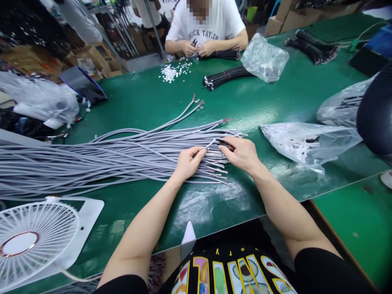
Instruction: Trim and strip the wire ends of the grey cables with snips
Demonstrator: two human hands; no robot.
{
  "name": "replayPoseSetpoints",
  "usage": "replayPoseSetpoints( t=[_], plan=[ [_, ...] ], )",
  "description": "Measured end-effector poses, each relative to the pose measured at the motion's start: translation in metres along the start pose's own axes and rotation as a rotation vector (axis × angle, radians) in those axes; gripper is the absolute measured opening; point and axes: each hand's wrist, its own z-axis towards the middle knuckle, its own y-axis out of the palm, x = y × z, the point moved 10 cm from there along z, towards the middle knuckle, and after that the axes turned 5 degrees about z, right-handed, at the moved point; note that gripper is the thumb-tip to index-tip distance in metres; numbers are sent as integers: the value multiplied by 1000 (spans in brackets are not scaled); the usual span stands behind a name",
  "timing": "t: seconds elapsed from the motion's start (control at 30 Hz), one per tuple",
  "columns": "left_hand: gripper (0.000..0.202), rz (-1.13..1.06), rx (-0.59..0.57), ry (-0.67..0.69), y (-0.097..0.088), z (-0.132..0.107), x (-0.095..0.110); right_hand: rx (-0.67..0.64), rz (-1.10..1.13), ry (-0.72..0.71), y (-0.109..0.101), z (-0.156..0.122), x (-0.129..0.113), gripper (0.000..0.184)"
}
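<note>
A wide bundle of grey cables (101, 157) lies across the green table, with stripped, pale ends fanned out at its right. Over these ends my left hand (190, 162) is closed, pinching one grey cable (210, 144) between thumb and forefinger so that its tip points up and right. My right hand (241, 153) is just right of that tip, its fingers closed round a small dark tool (223, 143). Most of the tool is hidden by the fingers, and its kind cannot be made out. A few cables with red wire ends (226, 120) stick out beyond the bundle.
Right of my hands lies a clear plastic bag (306, 143) with white pieces inside. A white fan (39, 241) stands at lower left. Across the table (137, 98), a person in a white shirt (208, 24) works beside black cable bundles (226, 76) and scattered white bits (171, 72).
</note>
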Motion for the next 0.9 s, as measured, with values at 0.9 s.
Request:
replayPoseSetpoints(
  t=[0.9],
  plan=[
    [32,73,49,-3,-3,-2,0,-17,32,45,8,2,3,24]
  ],
)
